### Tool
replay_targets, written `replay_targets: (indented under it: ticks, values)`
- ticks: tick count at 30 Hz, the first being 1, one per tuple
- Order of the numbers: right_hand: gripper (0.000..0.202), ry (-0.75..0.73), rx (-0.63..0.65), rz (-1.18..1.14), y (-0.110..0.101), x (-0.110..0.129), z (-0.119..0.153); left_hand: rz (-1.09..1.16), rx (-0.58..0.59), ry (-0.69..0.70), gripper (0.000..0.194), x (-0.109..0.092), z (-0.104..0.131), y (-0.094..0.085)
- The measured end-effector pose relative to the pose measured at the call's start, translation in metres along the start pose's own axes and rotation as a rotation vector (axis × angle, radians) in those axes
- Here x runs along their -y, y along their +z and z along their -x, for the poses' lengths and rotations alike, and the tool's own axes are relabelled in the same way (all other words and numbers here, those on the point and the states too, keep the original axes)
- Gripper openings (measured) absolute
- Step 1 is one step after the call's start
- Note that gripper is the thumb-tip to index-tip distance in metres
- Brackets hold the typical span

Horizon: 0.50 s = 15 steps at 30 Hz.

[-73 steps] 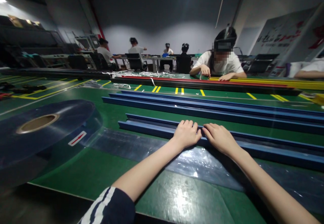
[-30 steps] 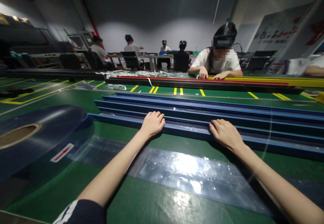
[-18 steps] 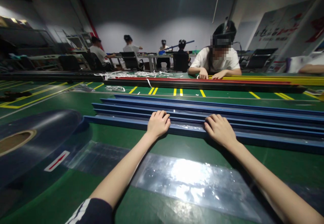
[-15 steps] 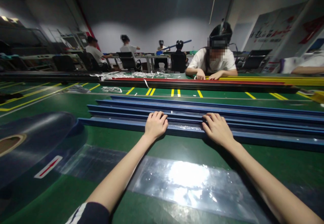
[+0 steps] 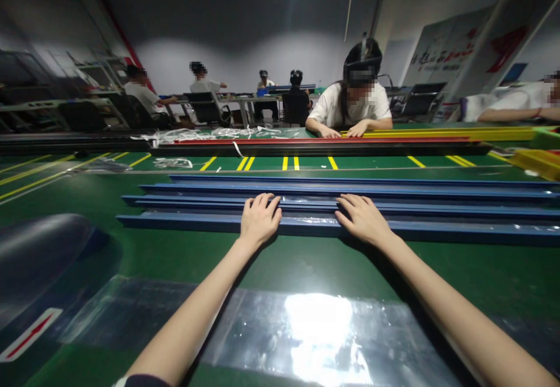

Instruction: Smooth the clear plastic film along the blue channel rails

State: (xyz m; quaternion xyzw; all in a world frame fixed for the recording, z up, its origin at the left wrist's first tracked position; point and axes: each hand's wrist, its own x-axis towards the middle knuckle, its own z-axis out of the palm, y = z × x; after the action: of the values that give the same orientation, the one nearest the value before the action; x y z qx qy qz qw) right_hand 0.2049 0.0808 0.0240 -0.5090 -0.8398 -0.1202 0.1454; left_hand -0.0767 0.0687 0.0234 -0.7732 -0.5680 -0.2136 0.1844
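Note:
Several long blue channel profiles [image 5: 420, 232] lie side by side across the green table, their left ends staggered. My left hand [image 5: 259, 219] rests over the nearer profiles, fingers bent across them and thumb on the near side. A short way to its right, my right hand [image 5: 362, 218] grips the same profiles, also with curled fingers and the thumb towards me. The fingertips sit among the raised edges, partly hidden. Shiny clear film shows along the channels between my hands.
A strip of clear film [image 5: 245, 328] lies in front of me, beside a large film roll [image 5: 39, 258] at left. Beyond the profiles are black and red strips [image 5: 332, 146], white scraps [image 5: 210, 134] and yellow strips [image 5: 494, 134]. A co-worker [image 5: 350, 101] leans over the far side.
The blue profiles have turned slightly under my hands and now run straighter across the table. My view has shifted right, so the film roll sits lower and farther left.

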Motion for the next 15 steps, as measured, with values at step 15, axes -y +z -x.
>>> replay_targets:
  ticks: [15]
  values:
    - [0.055, 0.082, 0.128, -0.052, 0.007, -0.014, -0.026, -0.008, 0.068, -0.043, 0.040, 0.005, -0.021, 0.016]
